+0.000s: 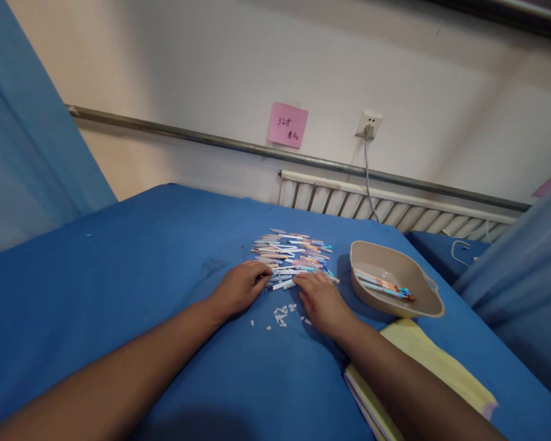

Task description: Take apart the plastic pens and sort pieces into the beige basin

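Note:
Many slim pens (287, 250), white, grey, pinkish and blue, lie roughly side by side in a loose pile on the blue sheet. My left hand (241, 286) is at the pile's near left edge, its thumb and fingers curled together at the end of a pen. Across from it, my right hand (325, 301) rests palm down with its fingers bent over the right end of a near pen (283, 285). The fingertips of both hands are partly hidden. Small white pieces (281, 315) are scattered on the sheet between my wrists.
A beige plastic basket (429, 300) with several pens (383, 286) in it stands to the right. A folded yellow cloth (434, 361) lies under my right forearm. Behind are a radiator (321, 196), a metal rail (211, 141) and a plugged socket (370, 124); blue curtains (32, 122) hang at both sides.

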Demonstrator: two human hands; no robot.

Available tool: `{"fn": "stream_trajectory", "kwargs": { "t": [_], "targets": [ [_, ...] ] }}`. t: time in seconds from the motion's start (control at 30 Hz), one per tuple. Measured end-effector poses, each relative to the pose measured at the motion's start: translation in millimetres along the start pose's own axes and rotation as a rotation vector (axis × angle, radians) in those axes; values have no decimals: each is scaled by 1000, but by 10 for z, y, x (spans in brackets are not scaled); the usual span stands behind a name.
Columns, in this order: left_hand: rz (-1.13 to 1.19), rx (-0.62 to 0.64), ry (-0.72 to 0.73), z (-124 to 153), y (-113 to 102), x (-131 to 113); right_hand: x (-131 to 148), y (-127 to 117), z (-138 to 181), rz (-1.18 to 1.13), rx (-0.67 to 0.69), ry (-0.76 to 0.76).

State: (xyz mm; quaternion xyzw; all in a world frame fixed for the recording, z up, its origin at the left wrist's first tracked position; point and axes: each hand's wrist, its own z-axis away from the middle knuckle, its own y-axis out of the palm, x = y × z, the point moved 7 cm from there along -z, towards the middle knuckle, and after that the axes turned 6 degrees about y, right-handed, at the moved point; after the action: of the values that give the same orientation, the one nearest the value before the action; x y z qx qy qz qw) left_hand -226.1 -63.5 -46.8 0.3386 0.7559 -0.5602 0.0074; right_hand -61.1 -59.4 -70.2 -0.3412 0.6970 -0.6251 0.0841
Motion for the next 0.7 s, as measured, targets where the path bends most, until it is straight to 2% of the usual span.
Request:
{"fn": "stream_trajectory", "kwargs": {
  "t": [0.2,0.47,0.7],
  "targets": [
    [13,14,-9,11,28,25,30,69,-32,47,30,28],
    [32,64,53,29,60,-91,-83,9,40,73,90,32],
    [38,95,52,26,97,-107,-133,-29,42,128,106,1]
  ]
}}
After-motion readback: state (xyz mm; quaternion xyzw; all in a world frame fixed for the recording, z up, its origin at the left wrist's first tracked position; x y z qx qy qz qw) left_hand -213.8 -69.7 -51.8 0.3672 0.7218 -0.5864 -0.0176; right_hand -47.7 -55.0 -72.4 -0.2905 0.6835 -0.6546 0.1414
